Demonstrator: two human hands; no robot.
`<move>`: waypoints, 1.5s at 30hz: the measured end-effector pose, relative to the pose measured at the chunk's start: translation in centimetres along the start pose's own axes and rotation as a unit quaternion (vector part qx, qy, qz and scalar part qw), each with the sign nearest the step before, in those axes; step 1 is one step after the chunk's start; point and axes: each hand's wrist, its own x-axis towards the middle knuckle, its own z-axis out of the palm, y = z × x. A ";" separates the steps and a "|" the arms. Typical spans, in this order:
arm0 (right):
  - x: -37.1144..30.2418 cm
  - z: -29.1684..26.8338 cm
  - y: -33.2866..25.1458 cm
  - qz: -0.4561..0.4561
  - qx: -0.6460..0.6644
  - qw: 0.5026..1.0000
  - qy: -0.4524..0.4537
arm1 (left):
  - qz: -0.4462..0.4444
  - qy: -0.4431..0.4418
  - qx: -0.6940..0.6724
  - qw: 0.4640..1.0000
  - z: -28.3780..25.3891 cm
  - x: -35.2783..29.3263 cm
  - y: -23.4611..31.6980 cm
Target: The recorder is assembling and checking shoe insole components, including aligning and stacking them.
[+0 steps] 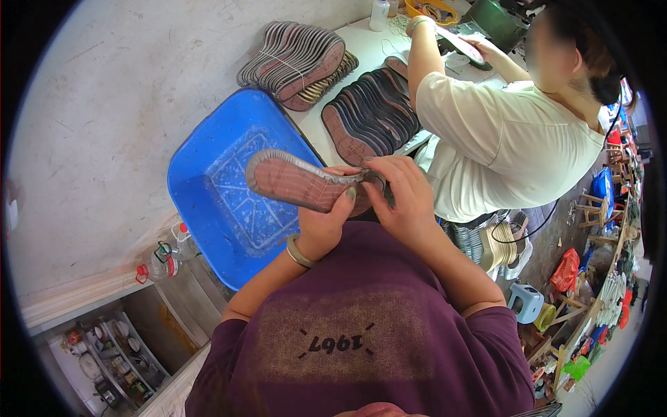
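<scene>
Shoe sole [295,182] held w/ both hands above blue tub [208,208], chest height, tread side up, toe pointing left. Left hand [323,226]: grip closed around sole's heel end from below, thumb on top. Right hand [403,198]: fingers pinched on the heel edge. Stacked soles [368,115] on tabletop [361,38] beyond tub. Co-worker in cream shirt [500,139] at right, own hands at tabletop's far end.

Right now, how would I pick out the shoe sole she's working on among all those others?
Find the big blue tub. Just above its right rim, the sole is gripped by both hands, left hand and right hand. Unlike the stacked soles on the table, it is single and lifted.
</scene>
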 end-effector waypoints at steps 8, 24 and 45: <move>0.3 1.7 0.3 -0.017 -0.073 0.997 -0.017 | -0.067 0.023 -0.018 0.997 -0.1 0.2 -0.3; -0.5 1.9 1.1 0.042 -0.002 0.998 -0.050 | -0.139 0.069 0.015 0.988 -0.3 0.0 -0.8; -4.9 0.8 -1.0 -0.053 -0.136 0.972 -0.183 | -0.249 0.084 -0.187 0.946 -0.7 0.9 -2.3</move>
